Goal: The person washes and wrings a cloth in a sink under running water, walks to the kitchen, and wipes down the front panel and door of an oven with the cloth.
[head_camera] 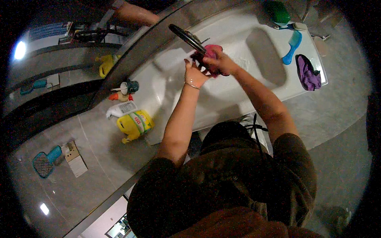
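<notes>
Over a white sink basin [205, 98], my right hand [221, 62] grips a wet pink and dark red cloth [213, 49] beneath the end of a dark metal faucet [187, 38]. My left hand [196, 73], with a thin bracelet at its wrist, is just left of and below the cloth, its fingers spread. The fingertips reach the cloth's lower edge; whether they touch it is hard to tell. Water looks to be on the left palm.
Right, on the sink's ledge, lie a blue comb [293, 47] and purple cloth [308, 73], with a green bottle [278, 13] behind. Left stand or lie a cup [129, 87], a white bottle [122, 109], a yellow jug [135, 125] and a teal hairbrush [46, 162]. A mirror borders the counter.
</notes>
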`<state>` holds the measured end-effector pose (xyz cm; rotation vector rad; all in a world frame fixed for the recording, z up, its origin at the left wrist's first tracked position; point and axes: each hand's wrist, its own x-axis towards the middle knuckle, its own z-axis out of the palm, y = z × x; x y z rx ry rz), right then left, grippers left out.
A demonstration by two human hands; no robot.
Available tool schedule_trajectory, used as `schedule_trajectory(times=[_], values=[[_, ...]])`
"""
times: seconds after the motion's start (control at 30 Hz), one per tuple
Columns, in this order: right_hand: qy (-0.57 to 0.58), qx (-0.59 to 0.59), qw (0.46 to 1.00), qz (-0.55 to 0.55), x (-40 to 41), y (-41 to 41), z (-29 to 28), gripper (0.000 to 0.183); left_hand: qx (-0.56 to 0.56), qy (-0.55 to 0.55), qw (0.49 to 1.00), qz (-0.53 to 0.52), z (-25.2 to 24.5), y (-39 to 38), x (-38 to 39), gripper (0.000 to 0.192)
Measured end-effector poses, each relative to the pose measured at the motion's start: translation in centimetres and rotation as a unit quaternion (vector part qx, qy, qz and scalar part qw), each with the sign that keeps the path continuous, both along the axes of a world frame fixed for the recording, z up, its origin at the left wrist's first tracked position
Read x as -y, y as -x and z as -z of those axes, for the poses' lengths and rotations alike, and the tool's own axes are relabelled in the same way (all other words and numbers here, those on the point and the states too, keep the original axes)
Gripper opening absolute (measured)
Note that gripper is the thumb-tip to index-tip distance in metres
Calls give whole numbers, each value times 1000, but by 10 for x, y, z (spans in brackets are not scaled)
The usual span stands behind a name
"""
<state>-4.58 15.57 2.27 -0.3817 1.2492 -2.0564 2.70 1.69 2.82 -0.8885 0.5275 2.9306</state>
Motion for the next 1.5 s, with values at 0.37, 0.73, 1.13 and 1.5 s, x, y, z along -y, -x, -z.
schedule_trajectory(times=[0.37,0.73,1.13,1.5], values=[[-357,-365,845,158,5,1,11,29,39,214,965,148,41,30,-27,35],[-238,-143,921,273,31,-8,24,25,6,67,997,26,17,27,-37,27],[-12,108,994,-22,-17,9,-18,28,17,61,988,141,-45,-14,-54,58],[-53,-99,985,-134,10,29,-31,19,-128,10,914,384,-18,-8,-16,35]])
